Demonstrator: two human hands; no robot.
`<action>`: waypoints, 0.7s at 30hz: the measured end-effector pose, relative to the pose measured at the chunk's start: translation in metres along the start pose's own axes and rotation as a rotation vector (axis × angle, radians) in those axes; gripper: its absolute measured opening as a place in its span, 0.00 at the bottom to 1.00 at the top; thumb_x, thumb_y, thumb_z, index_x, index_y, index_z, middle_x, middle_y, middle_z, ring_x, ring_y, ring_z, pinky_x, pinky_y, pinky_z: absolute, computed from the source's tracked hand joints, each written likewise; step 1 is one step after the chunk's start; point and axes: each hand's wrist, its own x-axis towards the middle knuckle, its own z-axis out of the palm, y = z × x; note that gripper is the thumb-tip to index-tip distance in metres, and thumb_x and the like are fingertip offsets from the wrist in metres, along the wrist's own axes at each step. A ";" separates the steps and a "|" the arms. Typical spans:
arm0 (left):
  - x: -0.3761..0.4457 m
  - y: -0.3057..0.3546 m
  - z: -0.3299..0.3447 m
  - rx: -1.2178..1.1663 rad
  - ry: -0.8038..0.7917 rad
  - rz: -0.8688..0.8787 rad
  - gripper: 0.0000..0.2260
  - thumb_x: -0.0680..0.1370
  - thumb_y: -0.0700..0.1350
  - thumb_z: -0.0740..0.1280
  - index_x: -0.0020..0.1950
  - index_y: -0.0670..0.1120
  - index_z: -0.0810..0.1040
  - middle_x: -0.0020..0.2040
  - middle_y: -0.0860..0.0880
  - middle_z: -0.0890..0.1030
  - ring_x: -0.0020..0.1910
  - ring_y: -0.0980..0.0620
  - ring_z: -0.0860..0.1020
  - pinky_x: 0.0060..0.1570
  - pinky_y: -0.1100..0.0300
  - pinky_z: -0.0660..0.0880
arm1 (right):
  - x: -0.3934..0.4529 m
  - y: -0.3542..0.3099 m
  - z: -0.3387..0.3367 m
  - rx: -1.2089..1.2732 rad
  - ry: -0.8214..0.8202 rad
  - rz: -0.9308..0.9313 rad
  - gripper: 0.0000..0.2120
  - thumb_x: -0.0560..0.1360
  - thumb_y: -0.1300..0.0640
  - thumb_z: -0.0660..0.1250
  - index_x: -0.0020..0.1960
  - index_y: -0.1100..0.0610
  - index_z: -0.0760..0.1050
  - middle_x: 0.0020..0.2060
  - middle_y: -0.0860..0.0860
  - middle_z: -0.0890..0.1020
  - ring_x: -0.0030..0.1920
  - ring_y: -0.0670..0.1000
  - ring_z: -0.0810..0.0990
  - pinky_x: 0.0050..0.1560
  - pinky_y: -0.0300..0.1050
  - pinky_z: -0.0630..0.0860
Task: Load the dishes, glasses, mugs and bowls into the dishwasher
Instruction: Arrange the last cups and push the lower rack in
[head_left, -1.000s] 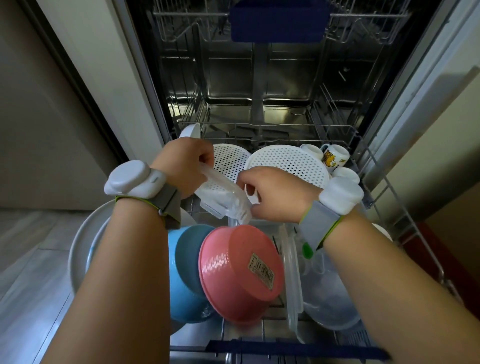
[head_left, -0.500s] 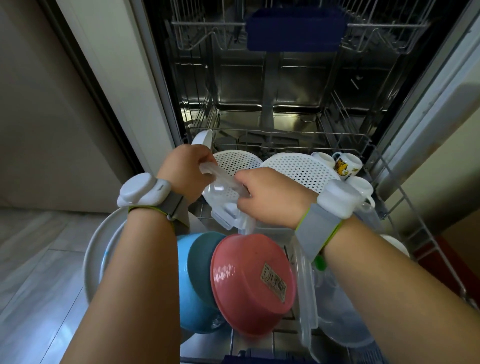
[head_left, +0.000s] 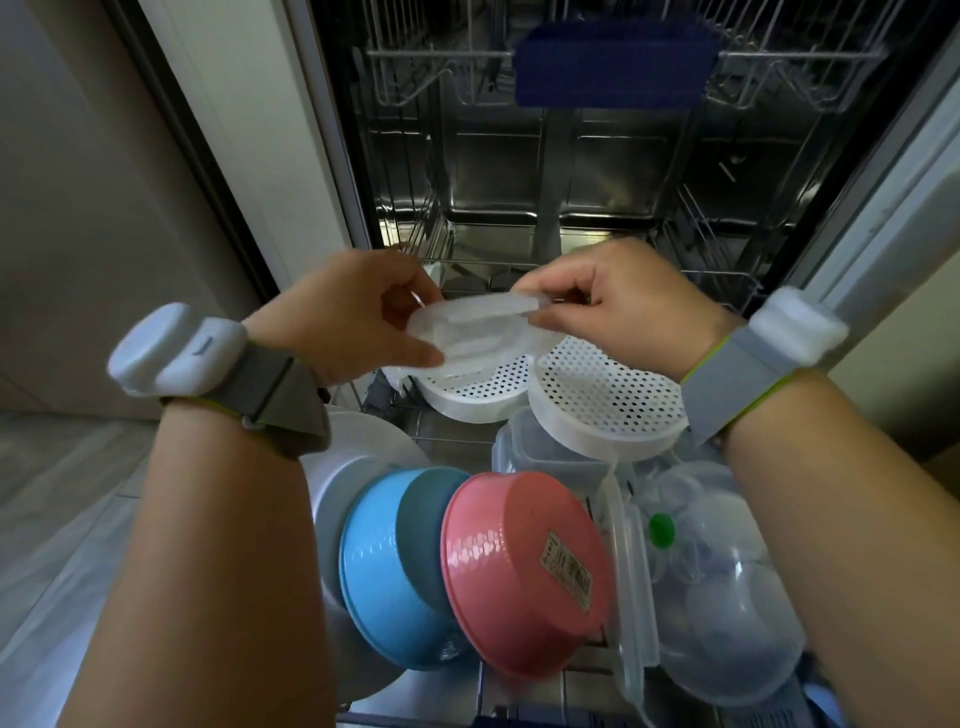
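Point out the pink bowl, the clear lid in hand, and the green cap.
pink bowl (head_left: 519, 566), head view, on its outer wall.
clear lid (head_left: 478, 332), head view, mid-panel.
green cap (head_left: 661, 530), head view, its centre.

The dishwasher tub at twelve o'clock is gleaming as polished steel. The lid at centre is showing as translucent, slightly frosted plastic. Two white strainers are looking matt and perforated. At six o'clock the pink bowl and blue bowl are shining as glossy plastic, the pink one carrying a paper label.
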 end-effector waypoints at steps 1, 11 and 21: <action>0.000 0.000 0.003 0.018 -0.096 -0.036 0.18 0.69 0.44 0.76 0.56 0.53 0.77 0.47 0.56 0.80 0.46 0.59 0.79 0.45 0.70 0.74 | 0.001 0.003 0.002 -0.021 0.009 -0.030 0.11 0.73 0.61 0.71 0.52 0.50 0.84 0.43 0.43 0.85 0.45 0.43 0.82 0.50 0.46 0.78; 0.018 -0.011 0.065 -0.111 -0.219 -0.294 0.14 0.80 0.44 0.61 0.66 0.46 0.71 0.58 0.42 0.79 0.53 0.41 0.81 0.51 0.45 0.80 | 0.003 0.004 0.053 -0.680 -0.090 -0.468 0.07 0.64 0.69 0.71 0.40 0.62 0.81 0.35 0.55 0.77 0.37 0.58 0.77 0.28 0.43 0.70; 0.021 -0.023 0.081 0.101 -0.199 -0.315 0.22 0.79 0.53 0.66 0.70 0.46 0.69 0.65 0.44 0.75 0.60 0.45 0.75 0.52 0.60 0.70 | 0.007 -0.005 0.086 -0.799 -0.638 -0.265 0.12 0.77 0.64 0.60 0.60 0.60 0.74 0.54 0.56 0.73 0.42 0.55 0.72 0.30 0.43 0.61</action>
